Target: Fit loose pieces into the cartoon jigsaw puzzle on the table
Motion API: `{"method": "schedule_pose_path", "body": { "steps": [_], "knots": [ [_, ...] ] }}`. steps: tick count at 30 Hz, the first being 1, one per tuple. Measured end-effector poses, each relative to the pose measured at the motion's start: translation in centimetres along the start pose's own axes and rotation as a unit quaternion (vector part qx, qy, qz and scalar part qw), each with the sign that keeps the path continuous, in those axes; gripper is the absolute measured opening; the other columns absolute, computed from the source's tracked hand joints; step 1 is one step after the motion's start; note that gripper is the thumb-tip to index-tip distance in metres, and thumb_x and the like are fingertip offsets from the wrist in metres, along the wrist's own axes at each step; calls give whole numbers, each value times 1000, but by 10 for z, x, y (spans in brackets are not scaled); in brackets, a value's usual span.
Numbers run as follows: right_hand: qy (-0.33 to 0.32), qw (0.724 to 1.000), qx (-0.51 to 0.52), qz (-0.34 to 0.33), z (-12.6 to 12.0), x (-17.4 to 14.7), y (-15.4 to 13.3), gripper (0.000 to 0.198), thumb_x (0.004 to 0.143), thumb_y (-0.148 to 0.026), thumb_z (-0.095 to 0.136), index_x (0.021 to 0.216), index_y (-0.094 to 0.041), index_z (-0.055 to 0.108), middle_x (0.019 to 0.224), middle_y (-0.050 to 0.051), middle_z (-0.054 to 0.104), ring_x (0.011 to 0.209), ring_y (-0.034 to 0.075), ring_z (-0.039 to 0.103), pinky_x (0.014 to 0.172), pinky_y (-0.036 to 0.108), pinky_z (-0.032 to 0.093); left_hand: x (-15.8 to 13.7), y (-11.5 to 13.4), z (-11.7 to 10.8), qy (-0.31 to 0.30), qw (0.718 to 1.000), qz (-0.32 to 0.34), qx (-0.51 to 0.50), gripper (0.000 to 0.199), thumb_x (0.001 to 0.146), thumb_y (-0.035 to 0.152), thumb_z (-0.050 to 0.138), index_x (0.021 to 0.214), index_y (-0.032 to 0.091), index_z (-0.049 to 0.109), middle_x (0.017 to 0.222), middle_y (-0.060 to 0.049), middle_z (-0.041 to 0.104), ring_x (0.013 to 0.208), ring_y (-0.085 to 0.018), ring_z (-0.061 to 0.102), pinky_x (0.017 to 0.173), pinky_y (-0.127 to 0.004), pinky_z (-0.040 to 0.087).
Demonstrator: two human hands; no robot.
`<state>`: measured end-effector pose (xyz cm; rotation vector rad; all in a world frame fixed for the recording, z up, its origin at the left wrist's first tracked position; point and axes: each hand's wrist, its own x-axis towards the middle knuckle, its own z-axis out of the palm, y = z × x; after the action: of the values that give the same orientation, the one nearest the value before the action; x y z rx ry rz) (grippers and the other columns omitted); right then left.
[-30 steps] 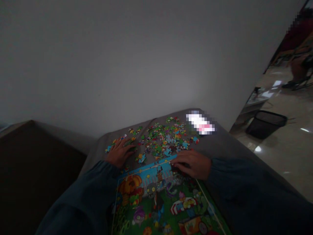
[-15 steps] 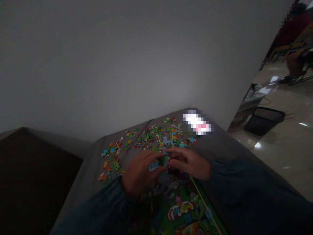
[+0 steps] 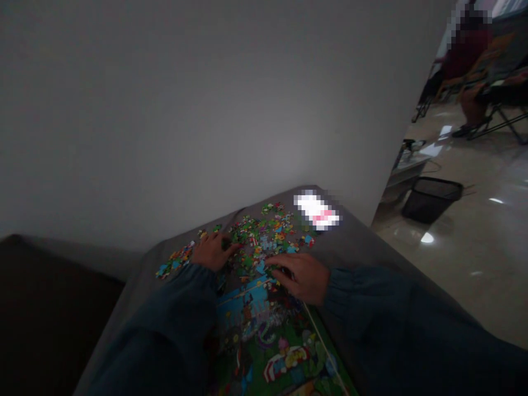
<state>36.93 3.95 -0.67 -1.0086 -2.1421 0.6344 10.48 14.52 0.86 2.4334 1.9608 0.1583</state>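
Observation:
My left hand (image 3: 211, 252) reaches over loose jigsaw pieces at the left, its thumb and fingers apart; whether a fingertip touches a piece is hidden. My right hand (image 3: 304, 276) is at the top right corner of a partly assembled cartoon jigsaw puzzle (image 3: 284, 330). Its thumb and forefinger are bent close around a small greenish jigsaw piece (image 3: 273, 268), blurred and partly covered. The puzzle shows a blue strip at its top, green ground and a thin pale line along its right side. Scattered loose jigsaw pieces (image 3: 264, 242) lie just beyond both hands.
A grey cloth-covered table (image 3: 350, 247) bears everything and meets a pale wall (image 3: 247, 110). A bright, pixelated phone-like object (image 3: 315, 210) lies at the back right. Beyond stand a black mesh bin (image 3: 432, 199) and a seated person (image 3: 468, 60). Something dark (image 3: 49, 313) is at left.
My left hand has moved from beside my right hand to the loose pieces farther back and left, uncovering the puzzle's blue strip. My right hand stays by the corner. The view has shifted slightly.

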Motion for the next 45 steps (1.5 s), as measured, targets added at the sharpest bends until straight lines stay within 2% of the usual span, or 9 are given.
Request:
{"method": "schedule_pose_path", "body": {
  "steps": [9, 13, 17, 21, 25, 28, 33, 38, 45],
  "knots": [
    [15, 999, -24, -21, -8, 1, -1, 30, 89, -26, 49, 115, -20, 62, 106, 6, 69, 84, 16, 65, 82, 31, 48, 7, -9, -2, -49, 997, 52, -35, 38, 75, 54, 54, 96, 25, 68, 102, -3, 70, 97, -23, 62, 86, -34, 47],
    [27, 999, -32, -35, -10, 2, -2, 28, 89, -26, 49, 112, -19, 63, 100, 6, 70, 84, 17, 64, 80, 31, 48, 4, -20, -15, -61, 995, 58, -56, 38, 69, 53, 60, 92, 25, 69, 104, -4, 70, 100, -24, 62, 89, -34, 46],
    [9, 998, -51, -41, -11, 2, -3, 29, 89, -26, 47, 113, -19, 62, 102, 7, 69, 90, 19, 64, 80, 33, 48, 7, -24, -37, -57, 996, 22, -68, 45, 69, 56, 60, 96, 21, 67, 96, -8, 72, 91, -27, 65, 79, -39, 50],
    [-3, 997, -49, -55, -11, 2, -3, 30, 89, -25, 46, 115, -19, 60, 107, 7, 68, 95, 20, 63, 84, 34, 47, 25, 8, -43, -58, 991, 43, -112, 44, 72, 49, 61, 105, 20, 63, 92, -5, 72, 83, -21, 67, 76, -32, 51],
    [-20, 997, -54, -56, -9, 1, -3, 31, 88, -25, 47, 115, -17, 61, 105, 8, 68, 95, 21, 63, 83, 34, 48, 46, 56, -19, -78, 982, 93, -143, 41, 75, 40, 60, 110, 19, 61, 94, -4, 72, 83, -17, 66, 74, -28, 51],
    [-20, 996, -61, -64, -8, 2, -3, 30, 88, -25, 47, 113, -16, 62, 102, 8, 69, 93, 21, 63, 81, 33, 48, 55, 78, 0, -88, 981, 113, -132, 33, 76, 36, 58, 104, 19, 65, 88, -3, 72, 79, -17, 66, 72, -27, 50],
    [-13, 994, -73, -76, -10, 5, -4, 29, 89, -26, 46, 112, -17, 62, 100, 8, 69, 91, 20, 63, 78, 31, 47, 59, 85, 11, -59, 987, 124, -88, 32, 79, 43, 56, 99, 21, 69, 99, -6, 68, 91, -22, 62, 82, -34, 45],
    [-20, 993, -77, -85, -10, 5, -5, 29, 90, -26, 45, 112, -18, 61, 99, 7, 69, 90, 18, 62, 78, 28, 45, 69, 81, 5, -81, 986, 129, -67, 26, 74, 39, 68, 91, 19, 68, 95, -5, 67, 93, -23, 60, 85, -36, 46],
    [-39, 989, -94, -109, -10, 6, -4, 29, 90, -25, 43, 112, -18, 60, 96, 6, 69, 87, 18, 60, 76, 28, 43, 99, 101, -2, -71, 989, 96, -85, 32, 90, 33, 55, 117, 17, 55, 117, -9, 58, 97, -21, 60, 81, -42, 52]
  ]
}}
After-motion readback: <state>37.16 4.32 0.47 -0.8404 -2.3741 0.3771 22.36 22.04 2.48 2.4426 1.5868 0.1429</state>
